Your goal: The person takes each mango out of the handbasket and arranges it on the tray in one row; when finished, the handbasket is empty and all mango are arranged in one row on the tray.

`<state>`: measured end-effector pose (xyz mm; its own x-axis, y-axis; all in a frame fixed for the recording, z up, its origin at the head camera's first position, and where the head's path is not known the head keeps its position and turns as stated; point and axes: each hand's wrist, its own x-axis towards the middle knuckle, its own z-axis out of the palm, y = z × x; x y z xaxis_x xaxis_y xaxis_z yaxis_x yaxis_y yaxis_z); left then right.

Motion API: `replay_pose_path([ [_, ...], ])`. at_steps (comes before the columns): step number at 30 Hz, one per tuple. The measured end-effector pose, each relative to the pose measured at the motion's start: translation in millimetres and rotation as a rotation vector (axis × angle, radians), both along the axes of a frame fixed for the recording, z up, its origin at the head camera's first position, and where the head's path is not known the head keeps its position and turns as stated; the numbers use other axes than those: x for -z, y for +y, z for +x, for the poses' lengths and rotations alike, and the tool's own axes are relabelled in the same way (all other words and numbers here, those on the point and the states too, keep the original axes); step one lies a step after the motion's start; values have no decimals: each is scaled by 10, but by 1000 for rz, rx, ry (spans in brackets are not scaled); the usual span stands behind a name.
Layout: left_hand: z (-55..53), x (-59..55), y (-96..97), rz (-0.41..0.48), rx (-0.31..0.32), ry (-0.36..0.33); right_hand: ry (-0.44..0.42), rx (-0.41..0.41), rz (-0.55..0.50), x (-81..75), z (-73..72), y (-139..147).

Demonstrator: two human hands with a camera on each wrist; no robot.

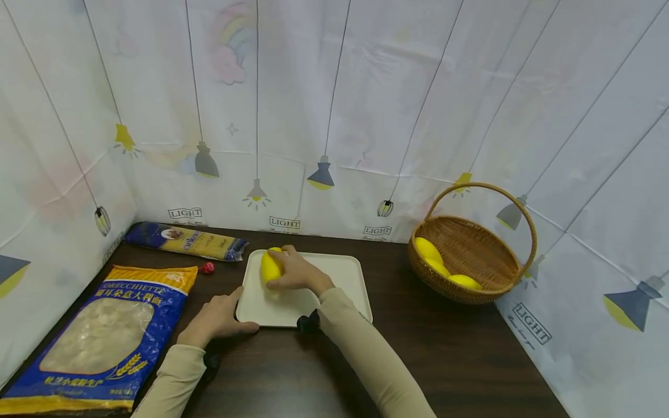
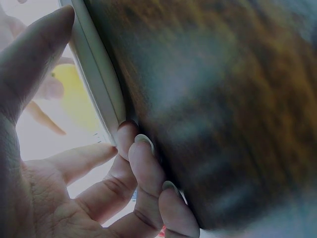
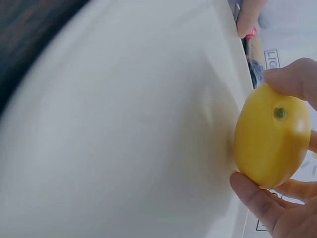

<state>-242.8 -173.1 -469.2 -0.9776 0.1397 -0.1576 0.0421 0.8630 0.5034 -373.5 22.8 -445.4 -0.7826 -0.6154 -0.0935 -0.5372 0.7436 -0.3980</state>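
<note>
A cream rectangular tray [image 1: 334,267] lies on the dark wooden table. Over its far left part, my right hand [image 1: 299,270] grips a yellow lemon [image 1: 270,266] between thumb and fingers. In the right wrist view the lemon [image 3: 272,136] shows a small green stem end and sits close to the tray surface [image 3: 129,129]. My left hand [image 1: 218,316] holds the tray's near left corner. Its thumb lies along one edge, and its other fingers [image 2: 143,163] curl at the adjoining edge, as the left wrist view shows.
A wicker basket [image 1: 470,244] with a tall handle and several yellow lemons [image 1: 427,249] stands at the right. Left of the tray lie a blue-and-yellow orecchiette bag [image 1: 99,331], a long pasta packet [image 1: 185,241] and a small red object [image 1: 208,267]. A printed curtain [image 1: 334,104] hangs behind.
</note>
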Motion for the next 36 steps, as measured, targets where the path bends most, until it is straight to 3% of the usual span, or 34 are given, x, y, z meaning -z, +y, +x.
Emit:
replay_pose_path([
  [20, 7, -13, 5, 0, -7, -1, 22, -9, 22, -2, -10, -352],
  [36, -2, 0, 3, -7, 0, 0, 21, 15, 49, 14, -7, -380],
])
